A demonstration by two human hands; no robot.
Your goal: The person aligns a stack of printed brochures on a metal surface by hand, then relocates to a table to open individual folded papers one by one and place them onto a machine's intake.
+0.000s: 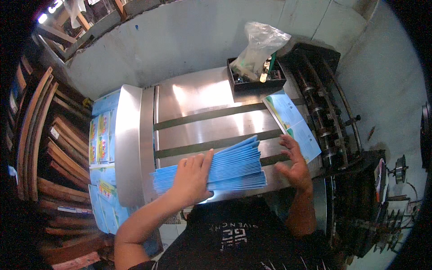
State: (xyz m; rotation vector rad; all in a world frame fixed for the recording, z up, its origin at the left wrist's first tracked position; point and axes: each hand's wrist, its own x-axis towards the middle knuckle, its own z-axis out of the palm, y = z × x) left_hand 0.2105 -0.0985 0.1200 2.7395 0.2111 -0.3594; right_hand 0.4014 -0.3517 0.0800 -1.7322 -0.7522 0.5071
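A thick bundle of blue folded booklets rests at the near edge of a metal machine table, its edges fanned out toward the right. My left hand grips the bundle from above, thumb on the near side and fingers across the top. My right hand is apart from the bundle, to its right, with fingers spread and nothing in them. Just beyond its fingertips, a light blue printed sheet stack lies slanted on the table beside the rollers.
Dark belts run across the metal table. A black box with a clear plastic bag stands at the back. Rollers line the right end. Printed blue booklets lie left of a curved metal cover, near stacked wooden boards.
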